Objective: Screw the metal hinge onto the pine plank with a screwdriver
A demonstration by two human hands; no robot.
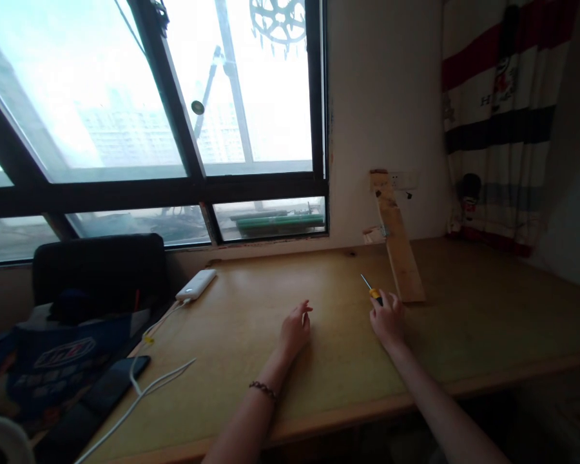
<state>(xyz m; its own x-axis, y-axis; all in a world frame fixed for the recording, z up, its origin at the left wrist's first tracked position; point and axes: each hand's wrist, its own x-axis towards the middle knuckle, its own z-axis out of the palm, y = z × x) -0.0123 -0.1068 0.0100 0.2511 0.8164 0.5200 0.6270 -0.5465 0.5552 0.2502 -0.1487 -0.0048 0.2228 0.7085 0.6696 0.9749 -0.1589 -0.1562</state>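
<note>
My right hand (387, 317) is closed around the yellow and black handle of a screwdriver (375, 294). Its thin metal shaft points away from me and to the left. Just beyond that hand, a wooden board assembly (400, 258) stands tilted on the table, with a short crosspiece at its top and a small metal piece at its side. My left hand (296, 327) rests on the table, holding nothing, its fingers loosely bent and apart. A dark bracelet (263, 388) circles the left wrist.
The wooden table (251, 303) reaches the wall and window. At its left lie a white power bank (196, 285), white cables (149, 388) and a dark phone-like slab (120, 379). A black chair (99, 261) with a blue bag (67, 354) stands left. A curtain (500, 135) hangs right.
</note>
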